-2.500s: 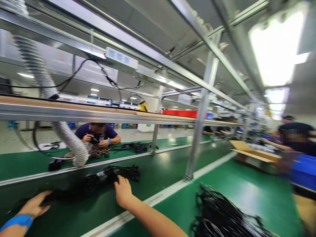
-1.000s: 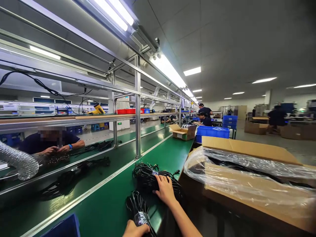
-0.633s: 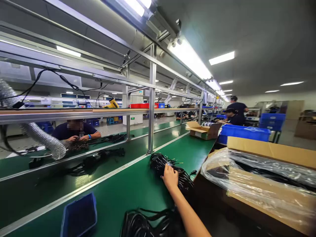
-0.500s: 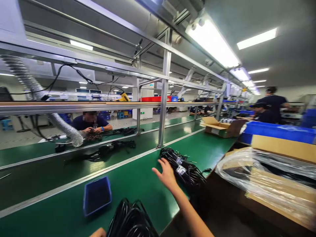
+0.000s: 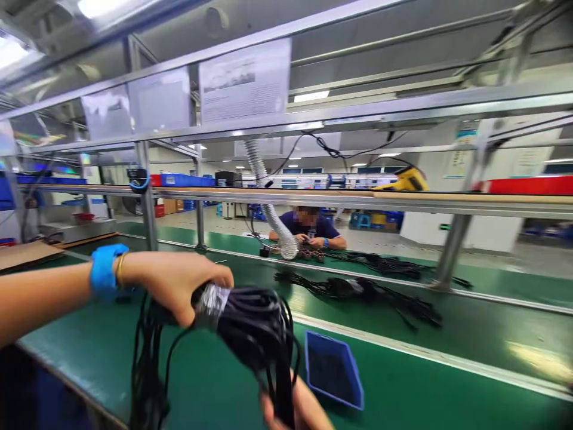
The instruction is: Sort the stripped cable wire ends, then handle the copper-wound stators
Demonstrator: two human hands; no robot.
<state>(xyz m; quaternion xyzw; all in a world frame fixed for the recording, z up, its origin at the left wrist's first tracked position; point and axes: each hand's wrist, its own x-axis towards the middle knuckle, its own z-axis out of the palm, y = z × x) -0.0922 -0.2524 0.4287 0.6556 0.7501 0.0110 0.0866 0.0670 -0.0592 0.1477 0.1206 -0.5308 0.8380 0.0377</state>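
Observation:
A bundle of black cables (image 5: 255, 316) hangs in the air in front of me, bound near its middle with clear, shiny tape (image 5: 212, 303). My left hand (image 5: 179, 283), with a blue wristband (image 5: 105, 269), grips it at the taped part from above. Loose cable ends (image 5: 150, 370) droop below that hand. At the lower edge of the view, my right hand (image 5: 299, 406) is closed around the bundle's hanging right end, its fingers partly hidden by the cables. A blue tray (image 5: 333, 370) stands on the green bench just right of the bundle.
The green bench (image 5: 215, 388) runs across the view, with a metal rail behind it. More black cables (image 5: 358, 286) lie beyond the rail. A co-worker (image 5: 308, 227) sits opposite, under a flexible duct (image 5: 280, 230). An aluminium shelf (image 5: 277, 200) crosses above the bench.
My view has swung left. The near cable bundle is now up off the bench in both hands. My right hand, earlier open by another cable bundle, has come back to this one.

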